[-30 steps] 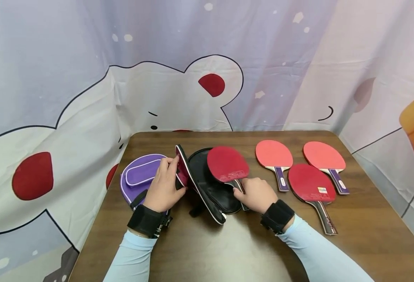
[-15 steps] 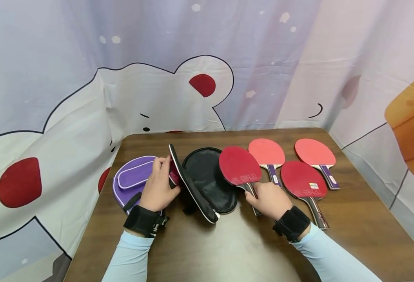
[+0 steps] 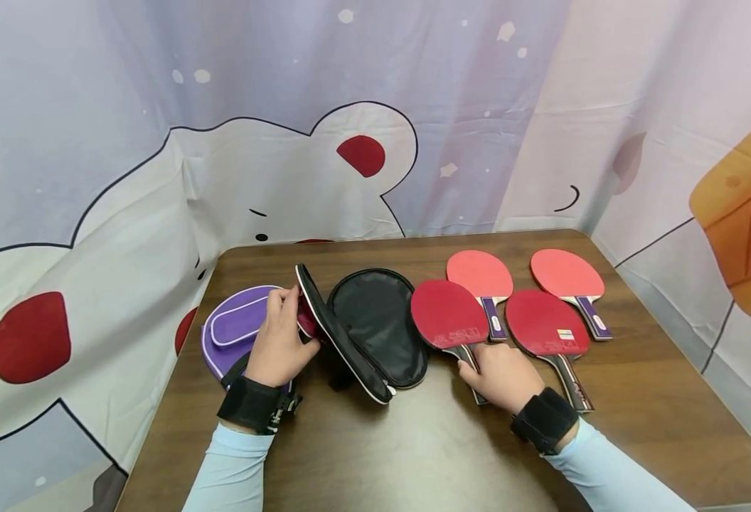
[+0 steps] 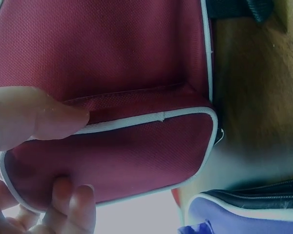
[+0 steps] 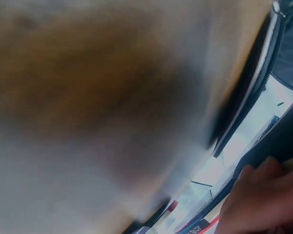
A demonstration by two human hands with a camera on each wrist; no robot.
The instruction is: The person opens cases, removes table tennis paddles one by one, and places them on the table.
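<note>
In the head view the left hand (image 3: pixel 281 345), left of centre in the frame, holds up the lid of a black racket case (image 3: pixel 375 331). The case lies unzipped on the brown counter (image 3: pixel 427 455), its bottom half flat and its black lining bare. The left wrist view shows the grip closely: the thumb and curled fingers (image 4: pixel 71 204) pinch the maroon outer face of the lid (image 4: pixel 112 141) at its white-piped pocket, so this hand is closed on the lid.

To the right of centre, the right hand (image 3: pixel 502 375) is wrapped round the handle of a dark red paddle (image 3: pixel 449 314), whose blade rests just beside the right edge of the open case, touching or nearly so. The right wrist view is too blurred to add anything beyond fingertips.

Judged from this layout, the paddle is out of the case and at the counter with the rest: two lighter red paddles (image 3: pixel 479 274) and (image 3: pixel 566 273) lie toward the upper right, and another dark red paddle (image 3: pixel 545 321) just in front of them. A purple case (image 3: pixel 235 323) sits closed, under and behind the left hand, apparently untouched. The work looks partway along: one case open and emptied, the second case not yet dealt with.
</note>
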